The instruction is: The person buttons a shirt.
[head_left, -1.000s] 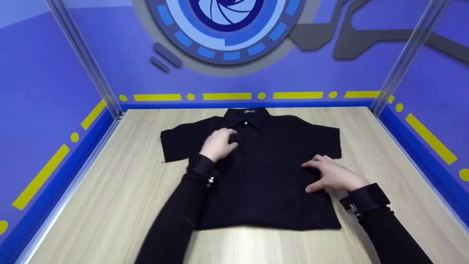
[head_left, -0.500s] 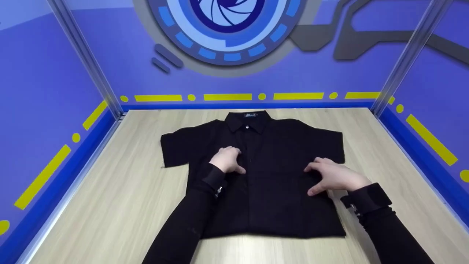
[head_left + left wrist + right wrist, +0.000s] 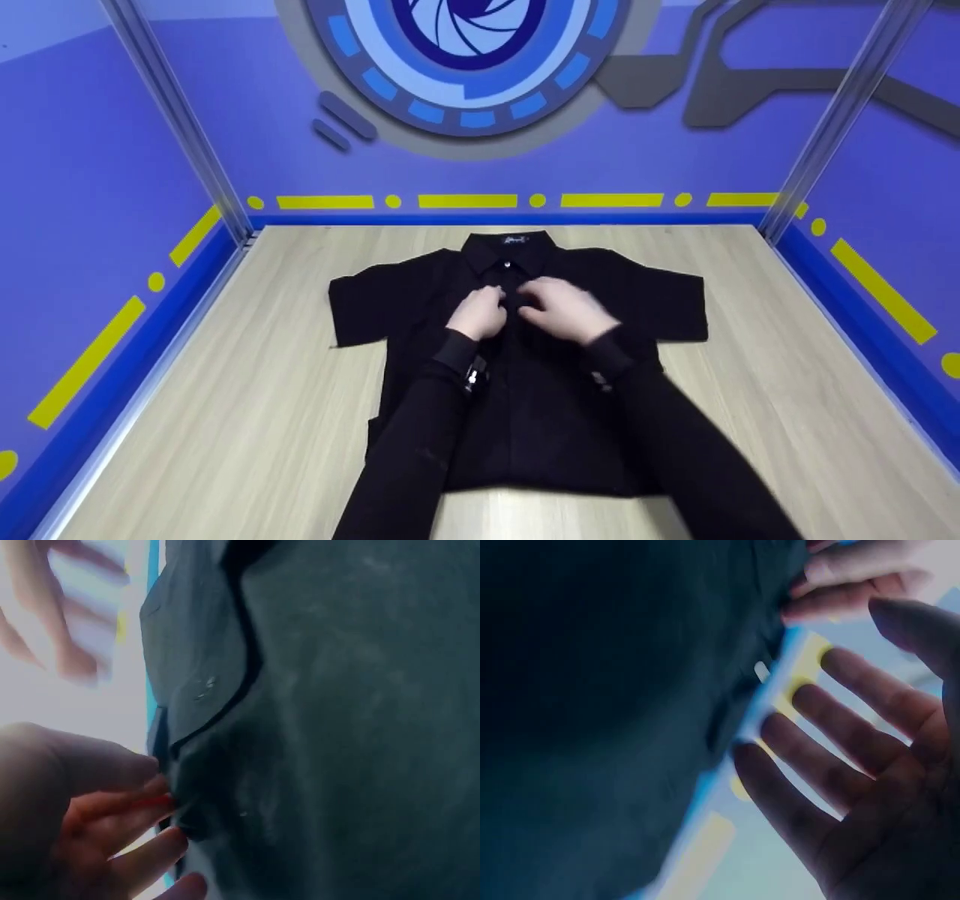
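A black short-sleeved shirt (image 3: 555,420) lies front up, its collar (image 3: 480,251) toward the back wall. My left hand (image 3: 478,313) is at the button placket below the collar. In the left wrist view, thumb and fingertips come close together at the shirt (image 3: 337,727), pinching its front edge. My right hand (image 3: 566,309) is over the shirt's front just beside the left, blurred. Its fingers (image 3: 840,720) are spread and nearly straight in the right wrist view, with nothing between them. A light button (image 3: 507,264) shows at the collar.
The shirt lies on a light wood-grain table (image 3: 225,390). A blue patterned wall (image 3: 187,97) encloses the back and sides, with metal posts (image 3: 184,127) at the corners. Both forearms in black sleeves cover part of the shirt's lower half.
My right hand has swung from the shirt's right side to its middle, beside the left. My left hand has come down from the chest, then edged up and right to the placket.
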A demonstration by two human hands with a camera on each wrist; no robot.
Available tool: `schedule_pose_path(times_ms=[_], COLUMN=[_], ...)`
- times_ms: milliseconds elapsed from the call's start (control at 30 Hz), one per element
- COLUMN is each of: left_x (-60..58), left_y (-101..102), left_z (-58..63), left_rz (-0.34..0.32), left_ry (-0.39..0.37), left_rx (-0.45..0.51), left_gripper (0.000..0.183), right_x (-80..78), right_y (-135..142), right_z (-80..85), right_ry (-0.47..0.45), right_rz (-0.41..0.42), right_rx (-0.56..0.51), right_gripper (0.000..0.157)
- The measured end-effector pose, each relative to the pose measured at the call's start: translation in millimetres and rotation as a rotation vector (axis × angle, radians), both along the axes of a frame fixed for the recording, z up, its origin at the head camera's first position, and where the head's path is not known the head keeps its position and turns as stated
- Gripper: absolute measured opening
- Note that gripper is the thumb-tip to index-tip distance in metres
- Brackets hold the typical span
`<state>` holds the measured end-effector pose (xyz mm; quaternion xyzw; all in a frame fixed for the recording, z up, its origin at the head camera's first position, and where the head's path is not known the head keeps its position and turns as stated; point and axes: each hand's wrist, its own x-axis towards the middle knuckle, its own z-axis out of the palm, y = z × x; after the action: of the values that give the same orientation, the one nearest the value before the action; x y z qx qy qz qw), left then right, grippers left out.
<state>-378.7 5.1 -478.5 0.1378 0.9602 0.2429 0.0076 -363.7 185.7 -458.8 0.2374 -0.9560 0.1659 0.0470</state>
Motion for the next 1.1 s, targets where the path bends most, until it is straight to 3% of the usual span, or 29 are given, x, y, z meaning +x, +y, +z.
schedule_pose_path(times_ms=[100, 233, 400, 633, 733, 833, 967, 1100], left_x=[2.4, 8.8, 14.9, 17.4, 16.5, 16.3, 16.9, 16.0], left_y=[-0.7, -1.5, -3.4, -7.3, -8.8, -8.6, -7.1, -4.1], left_z=[-2.6, 0.7, 7.4, 6.3, 4.7, 3.8, 4.8, 8.6], left_rz=[-0.053, -0.097, -0.081, -0.048, -0.052, -0.049, -0.006, 0.068], left_ry=[-0.018, -0.032, -0.045, -0.073, -0.083, -0.085, -0.087, -0.077], left_rx=[-0.053, -0.095, -0.116, -0.055, -0.033, -0.022, -0.025, -0.029], left_gripper=[0.038, 0.032, 0.016, 0.026, 0.033, 0.033, 0.023, 0.029], right_x=[-5.8, -5.5, -12.4, -26.8, -28.7, -28.8, -30.5, -34.5], right_y=[-21.0, -35.5, -44.6, -48.3, -49.6, -50.5, -45.3, -31.9], right_z=[-10.6, -17.2, -15.6, -12.8, -11.4, -10.6, -13.8, -24.1], right_ry=[-0.008, 0.030, 0.034, -0.094, -0.136, -0.157, -0.225, -0.418], right_rz=[-0.003, -0.089, -0.191, -0.331, -0.346, -0.345, -0.354, -0.332], right_rx=[0.054, 0.091, 0.039, 0.065, 0.102, 0.101, -0.024, -0.311], right_gripper=[0.025, 0.016, 0.024, 0.037, 0.046, 0.041, 0.023, 0.011])
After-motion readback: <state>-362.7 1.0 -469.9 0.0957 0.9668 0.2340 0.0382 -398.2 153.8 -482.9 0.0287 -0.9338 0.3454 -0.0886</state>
